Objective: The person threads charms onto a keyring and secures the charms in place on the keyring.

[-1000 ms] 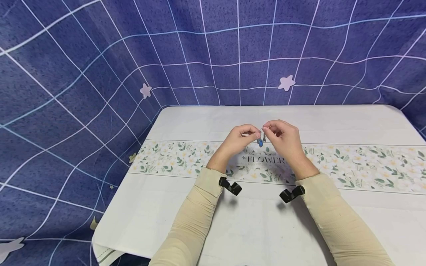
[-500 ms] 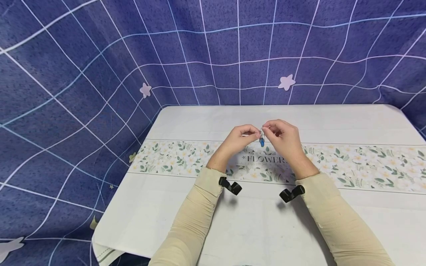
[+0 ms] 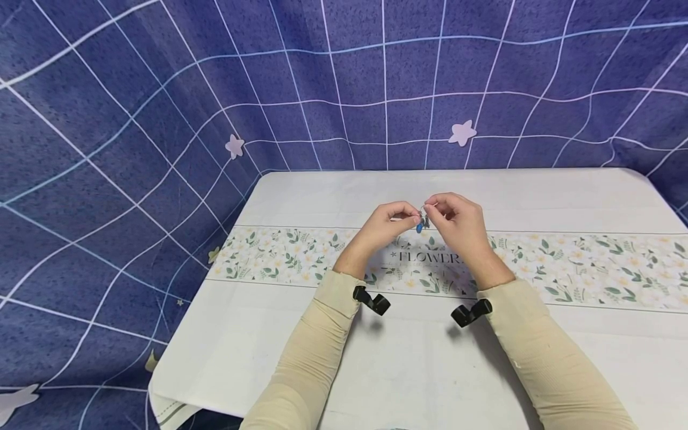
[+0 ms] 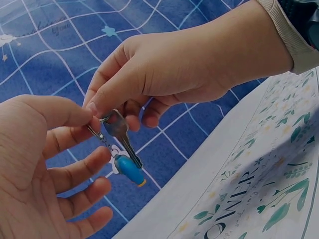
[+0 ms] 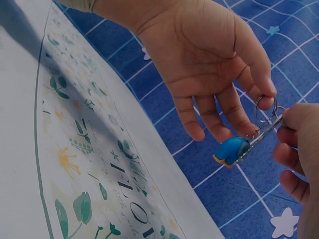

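Note:
In the head view, my left hand (image 3: 388, 226) and right hand (image 3: 458, 222) meet above the table, fingertips close together. Between them hang a silver key (image 4: 118, 131) and a blue charm (image 4: 130, 170) with a yellow-orange end, joined by a short chain (image 4: 106, 143). The right wrist view has my right thumb and forefinger pinching a metal key ring (image 5: 256, 110). My left thumb and forefinger pinch a second, smaller metal ring (image 5: 279, 109) beside it, partly hidden by the fingertips. The other fingers of both hands are loosely bent.
A white cloth covers the table (image 3: 258, 334), with a floral printed band (image 3: 295, 257) across it. Blue grid-patterned curtains (image 3: 344, 77) with star shapes stand behind and to the left. Black wrist mounts (image 3: 472, 313) sit at both cuffs.
The blue charm swings slightly, first right and then back left, and the key shows again beside it. Both hands stay nearly in place, still pinching the rings.

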The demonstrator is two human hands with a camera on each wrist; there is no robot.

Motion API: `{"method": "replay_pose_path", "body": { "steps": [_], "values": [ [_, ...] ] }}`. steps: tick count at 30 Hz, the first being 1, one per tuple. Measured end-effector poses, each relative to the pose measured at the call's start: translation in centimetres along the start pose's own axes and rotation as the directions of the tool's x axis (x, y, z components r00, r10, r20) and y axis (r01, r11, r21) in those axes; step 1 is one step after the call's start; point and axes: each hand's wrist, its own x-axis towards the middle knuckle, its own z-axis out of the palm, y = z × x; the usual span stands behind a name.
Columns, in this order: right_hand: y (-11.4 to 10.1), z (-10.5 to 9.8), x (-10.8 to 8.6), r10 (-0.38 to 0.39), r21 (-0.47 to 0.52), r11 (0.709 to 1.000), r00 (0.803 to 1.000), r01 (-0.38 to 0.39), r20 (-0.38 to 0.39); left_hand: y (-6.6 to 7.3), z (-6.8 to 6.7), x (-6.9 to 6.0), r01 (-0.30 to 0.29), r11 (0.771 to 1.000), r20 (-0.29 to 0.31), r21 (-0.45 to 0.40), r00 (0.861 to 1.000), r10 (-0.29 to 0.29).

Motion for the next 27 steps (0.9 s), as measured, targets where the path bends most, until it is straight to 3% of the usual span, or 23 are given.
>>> {"method": "replay_pose_path", "body": {
  "steps": [16, 27],
  "values": [
    [-0.09, 0.05, -0.03, -0.050, -0.040, 0.998, 0.999, 0.051, 0.021, 0.23, 0.16, 0.00, 0.020, 1.000, -0.010, -0.016, 1.000, -0.020],
    [-0.02, 0.01, 0.02, -0.046, -0.036, 0.998, 0.999, 0.047, 0.014, 0.24, 0.07, -0.07, -0.023, 1.000, -0.010, -0.001, 1.000, 0.023]
  ]
}}
